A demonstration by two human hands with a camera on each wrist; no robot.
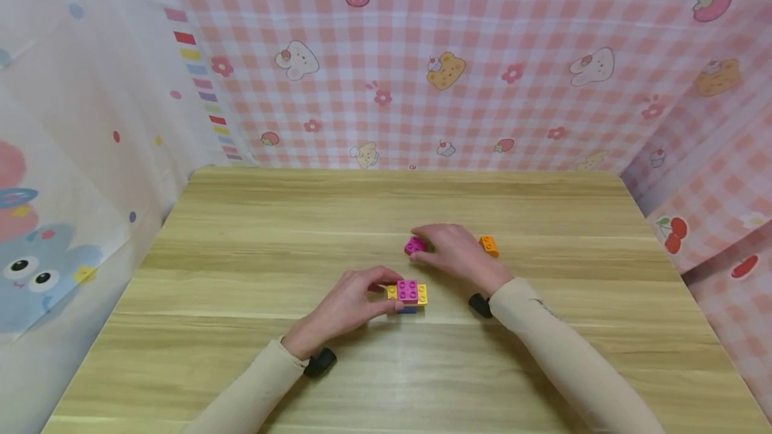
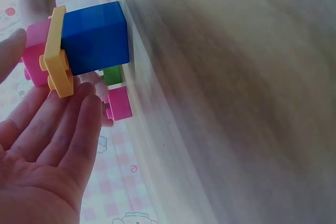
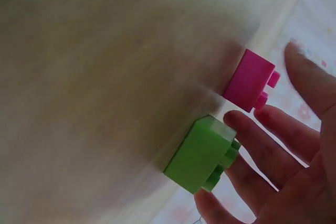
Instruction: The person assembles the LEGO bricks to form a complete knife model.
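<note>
My left hand [image 1: 350, 297] holds a small stack of toy building bricks between thumb and fingers. On top is a pink brick [image 1: 407, 291], under it a thin yellow plate [image 1: 423, 296], and at the bottom a blue brick [image 2: 97, 38]. Farther back, my right hand [image 1: 455, 253] reaches over a magenta brick [image 1: 413, 246], its thumb and fingers spread on either side. Beside that one, a green brick [image 3: 197, 156] shows in the right wrist view, close to the fingertips; the hand hides it in the head view.
An orange brick [image 1: 489, 246] lies just right of the right hand. The wood-grain table [image 1: 253, 233] ends at a pink checked cloth [image 1: 386, 52] behind. Black wrist devices [image 1: 320, 362] sit at both cuffs.
</note>
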